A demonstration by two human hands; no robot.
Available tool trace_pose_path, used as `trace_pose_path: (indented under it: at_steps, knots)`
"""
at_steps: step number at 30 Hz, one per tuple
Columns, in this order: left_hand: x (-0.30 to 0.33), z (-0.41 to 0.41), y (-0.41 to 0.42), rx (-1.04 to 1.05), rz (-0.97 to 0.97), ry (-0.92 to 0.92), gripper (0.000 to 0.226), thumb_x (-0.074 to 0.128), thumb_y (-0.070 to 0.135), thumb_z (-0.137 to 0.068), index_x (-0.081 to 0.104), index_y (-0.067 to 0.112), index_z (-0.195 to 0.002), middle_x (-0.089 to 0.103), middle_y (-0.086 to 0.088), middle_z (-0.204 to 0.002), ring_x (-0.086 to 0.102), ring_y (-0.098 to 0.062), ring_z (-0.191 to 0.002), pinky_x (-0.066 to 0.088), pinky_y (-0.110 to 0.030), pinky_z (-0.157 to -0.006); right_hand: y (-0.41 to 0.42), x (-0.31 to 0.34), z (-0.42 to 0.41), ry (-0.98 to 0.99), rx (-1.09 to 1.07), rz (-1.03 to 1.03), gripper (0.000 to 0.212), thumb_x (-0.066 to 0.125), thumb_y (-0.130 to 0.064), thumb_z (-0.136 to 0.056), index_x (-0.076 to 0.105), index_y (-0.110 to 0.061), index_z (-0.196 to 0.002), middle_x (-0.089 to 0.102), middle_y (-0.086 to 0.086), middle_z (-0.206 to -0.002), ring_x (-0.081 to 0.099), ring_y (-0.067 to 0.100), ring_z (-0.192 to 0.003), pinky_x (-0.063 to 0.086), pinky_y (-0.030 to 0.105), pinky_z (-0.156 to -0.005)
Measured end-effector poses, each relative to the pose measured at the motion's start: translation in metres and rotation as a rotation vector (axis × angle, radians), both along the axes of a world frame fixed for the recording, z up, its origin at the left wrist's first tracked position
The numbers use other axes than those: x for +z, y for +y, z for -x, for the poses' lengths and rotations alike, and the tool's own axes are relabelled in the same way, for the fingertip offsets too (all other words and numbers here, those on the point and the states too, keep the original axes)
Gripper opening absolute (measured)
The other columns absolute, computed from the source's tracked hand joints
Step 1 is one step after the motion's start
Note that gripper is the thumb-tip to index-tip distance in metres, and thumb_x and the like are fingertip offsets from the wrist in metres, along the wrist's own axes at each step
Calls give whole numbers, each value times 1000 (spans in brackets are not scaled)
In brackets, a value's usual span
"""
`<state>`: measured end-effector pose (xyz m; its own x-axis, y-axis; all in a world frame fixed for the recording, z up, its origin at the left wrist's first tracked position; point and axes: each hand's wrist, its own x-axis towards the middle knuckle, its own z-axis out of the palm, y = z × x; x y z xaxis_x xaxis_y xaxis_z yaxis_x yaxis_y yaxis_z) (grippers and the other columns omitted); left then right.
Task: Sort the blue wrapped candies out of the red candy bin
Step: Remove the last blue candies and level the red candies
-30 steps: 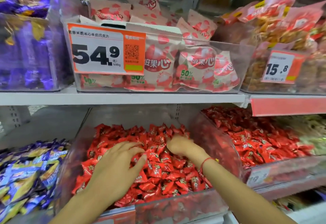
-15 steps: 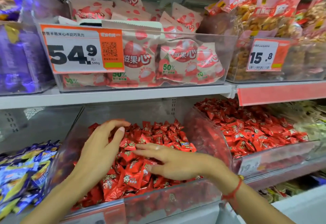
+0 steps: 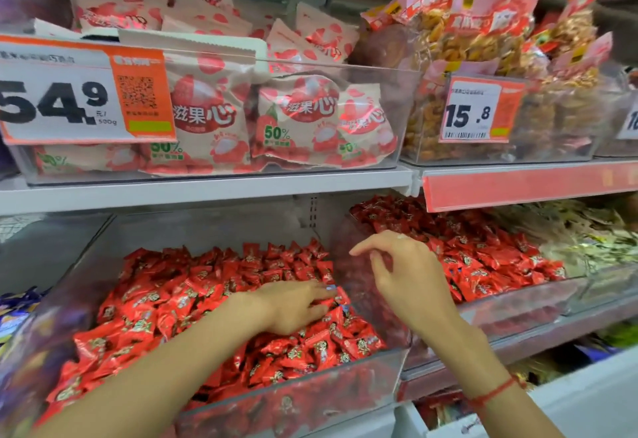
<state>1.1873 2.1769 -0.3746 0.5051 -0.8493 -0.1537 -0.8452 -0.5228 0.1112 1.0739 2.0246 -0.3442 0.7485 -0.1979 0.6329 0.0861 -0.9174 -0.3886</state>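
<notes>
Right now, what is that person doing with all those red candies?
A person is digging through a clear bin of red candies on a shop shelf. The left hand reaches into the pile, fingertips by a small bluish bit at the right side. The right hand hovers above, holding nothing.

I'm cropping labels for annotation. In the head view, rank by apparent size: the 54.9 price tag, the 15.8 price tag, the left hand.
1. 54.9 price tag, clearly largest, though cut off at the left edge.
2-3. 15.8 price tag and left hand look alike; the hand is nearer, so unranked.
</notes>
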Motion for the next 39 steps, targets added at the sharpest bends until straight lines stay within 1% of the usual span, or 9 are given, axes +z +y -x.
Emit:
trace_pose_path:
  at_steps: [5, 10, 14, 17, 22, 27, 32, 35, 39]
  knots:
    - [33, 10, 49, 18, -125, 23, 42, 31, 50, -101, 46, 43, -139, 28, 25, -152, 30, 0, -139, 24, -21, -109, 0, -4, -1, 21, -21, 11, 36, 53, -1, -85, 73, -30, -86, 68, -14, -97, 62, 11, -91, 46, 29, -70]
    - [54, 4, 50, 164, -29, 72, 66, 28, 81, -80, 71, 32, -80, 67, 20, -105, 61, -3, -94, 48, -31, -94, 3, -2, 0, 32, -29, 6, 37, 51, -1, -86, 73, -30, -85, 67, -14, -97, 62, 12, -89, 46, 29, -68]
    - [27, -12, 9, 207, 157, -104, 26, 52, 46, -94, 67, 32, -111, 67, 9, -117, 61, -14, -109, 48, -32, -91, 3, -2, 1, 34, -24, -1, 37, 50, 0, -86, 73, -29, -84, 67, -14, -96, 61, 11, -88, 45, 28, -67]
    - [-1, -22, -17, 246, 78, -43, 43, 55, 43, -94, 53, 28, -134, 54, 2, -138, 52, -21, -124, 43, -32, -100, 4, -3, 2, 27, -16, -5, 37, 50, 1, -86, 73, -29, -83, 66, -13, -95, 61, 11, -89, 46, 29, -69]
    - [-6, -24, -23, 320, 123, -108, 41, 65, 46, -87, 63, 28, -124, 62, 1, -127, 57, -20, -116, 45, -28, -89, 2, -7, 1, -10, -21, 13, 37, 52, 2, -85, 72, -29, -81, 66, -14, -95, 61, 10, -88, 49, 31, -70]
    - [12, -10, 14, 387, 492, 22, 30, 63, 41, -89, 62, 28, -116, 68, 1, -110, 63, -17, -101, 49, -30, -84, 3, -10, -2, -47, -24, 109, 31, 59, 0, -82, 73, -28, -85, 68, -12, -92, 59, 14, -91, 42, 26, -76]
    - [22, 19, 59, 388, 986, 608, 16, 58, 10, -94, 54, 22, -105, 69, 2, -103, 69, -6, -84, 54, -20, -69, 3, -7, -7, -127, -9, 270, 28, 72, -3, -75, 75, -26, -91, 67, -9, -96, 51, 16, -100, 44, 30, -83]
    - [23, 27, 74, 441, 1150, 672, 23, 58, 0, -92, 55, 18, -106, 69, -3, -102, 69, -5, -75, 55, -20, -62, 6, -7, -6, -116, 3, 299, 26, 74, -5, -76, 75, -26, -91, 67, -10, -92, 51, 15, -95, 51, 34, -71]
    - [30, 32, 77, 430, 1262, 658, 20, 62, 14, -91, 59, 19, -111, 70, 1, -99, 67, -2, -70, 53, -19, -55, 22, -3, -7, -107, 31, 364, 24, 74, -5, -75, 76, -24, -90, 68, -10, -86, 57, 18, -89, 51, 31, -68]
